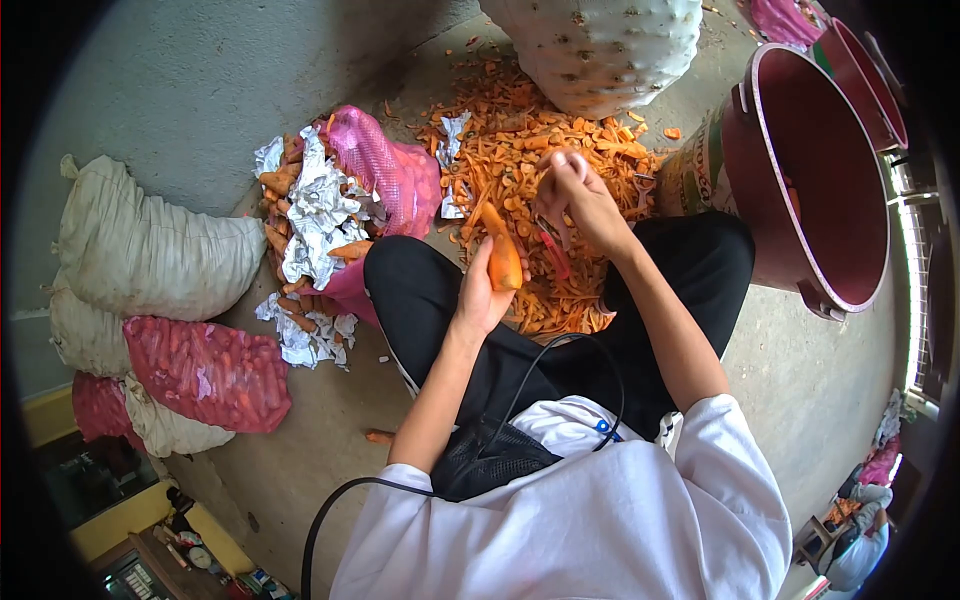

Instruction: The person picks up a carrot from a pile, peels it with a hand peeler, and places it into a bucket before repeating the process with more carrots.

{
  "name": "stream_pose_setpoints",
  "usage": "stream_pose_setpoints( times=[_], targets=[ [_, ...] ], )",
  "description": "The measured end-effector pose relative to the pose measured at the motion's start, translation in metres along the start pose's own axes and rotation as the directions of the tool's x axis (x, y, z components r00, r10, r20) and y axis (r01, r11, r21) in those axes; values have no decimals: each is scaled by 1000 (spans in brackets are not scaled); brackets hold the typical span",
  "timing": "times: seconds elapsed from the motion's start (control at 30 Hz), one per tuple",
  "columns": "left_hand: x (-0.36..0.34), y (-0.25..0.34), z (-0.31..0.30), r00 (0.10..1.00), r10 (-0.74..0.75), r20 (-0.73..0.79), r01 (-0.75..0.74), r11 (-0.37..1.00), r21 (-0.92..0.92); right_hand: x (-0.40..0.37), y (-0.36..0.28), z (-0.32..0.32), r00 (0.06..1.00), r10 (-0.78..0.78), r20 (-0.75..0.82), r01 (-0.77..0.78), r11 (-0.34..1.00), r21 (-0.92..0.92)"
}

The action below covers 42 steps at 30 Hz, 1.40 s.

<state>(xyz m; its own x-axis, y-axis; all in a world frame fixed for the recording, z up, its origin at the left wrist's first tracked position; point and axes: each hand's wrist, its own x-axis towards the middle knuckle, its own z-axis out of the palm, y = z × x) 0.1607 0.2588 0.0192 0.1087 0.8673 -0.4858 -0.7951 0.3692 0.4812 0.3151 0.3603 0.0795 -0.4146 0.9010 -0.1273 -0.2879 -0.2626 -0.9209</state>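
My left hand [487, 290] is wrapped round a peeled, bright orange carrot [505, 255], its narrow end pointing up and away from me. To its right, my right hand [580, 200] is closed, its fingers curled and partly blurred. A slim red tool [553, 255] that looks like a peeler reaches down from beneath that hand, apart from the carrot. How the fingers grip it is mostly hidden. Below both hands, a wide heap of orange peelings and carrot pieces [510, 130] covers the floor between and beyond my legs.
A pink mesh sack [385, 170] and unpeeled carrots with crumpled paper [325, 215] lie left. Farther left are white sacks [160, 245] and a red mesh sack of carrots [210, 375]. A large maroon bucket [770, 180] stands right; a bulging white sack [600, 50] sits ahead. Another person [860, 545] is lower right.
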Motion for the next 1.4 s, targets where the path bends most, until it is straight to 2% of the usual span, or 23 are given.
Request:
stream_pose_setpoints(
  times=[0.03,0.13,0.23,0.33,0.53,0.63,0.73,0.83,0.9,1.0,1.03,1.1,1.13,1.23,1.33,1.4],
  targets=[
    [0,0,3,1000,17,-14,-17,999,48,-1,-6,5,998,-22,-56,28,993,112],
    [0,-3,-1,1000,-5,17,4,999,47,-2,-7,6,998,-11,-62,38,892,451],
    [2,-3,-9,990,-66,124,79,991,-108,-12,-6,19,994,87,-70,-34,832,554],
    [5,-6,-7,996,-84,-6,83,990,-115,-17,1,35,976,213,-48,-134,755,643],
    [7,-9,-8,988,-65,142,87,984,-158,-16,11,40,980,195,-38,-128,762,634],
    [6,-9,-7,979,-67,192,90,989,-115,-17,12,40,983,184,-8,-138,763,631],
    [3,-8,-1,990,-92,108,106,986,-129,-18,15,40,987,160,23,-140,776,614],
    [7,-12,-15,915,-7,402,77,985,-157,-16,17,39,992,97,77,-123,796,593],
    [3,-17,-11,967,-49,250,94,980,-173,-15,19,37,990,39,133,-107,824,556],
    [0,-18,-3,987,-118,106,139,964,-227,-17,16,37,981,39,189,-140,817,559],
    [-1,-19,-3,987,-140,73,154,956,-251,-18,16,37,984,47,169,-134,822,553],
    [1,-22,-10,989,-69,132,95,975,-201,-18,16,39,989,61,131,-123,833,539],
    [1,-22,-9,986,-35,164,64,982,-176,-17,18,40,995,84,49,-97,829,551],
    [-1,-25,-4,997,79,-1,-78,978,-195,-15,23,44,978,143,-148,-29,807,590],
    [-5,-18,1,989,68,134,-48,988,-147,-15,18,42,987,152,-47,-92,786,611],
    [-9,-13,13,996,-2,87,11,994,-109,-15,13,41,984,139,108,-176,795,581]
  ],
)
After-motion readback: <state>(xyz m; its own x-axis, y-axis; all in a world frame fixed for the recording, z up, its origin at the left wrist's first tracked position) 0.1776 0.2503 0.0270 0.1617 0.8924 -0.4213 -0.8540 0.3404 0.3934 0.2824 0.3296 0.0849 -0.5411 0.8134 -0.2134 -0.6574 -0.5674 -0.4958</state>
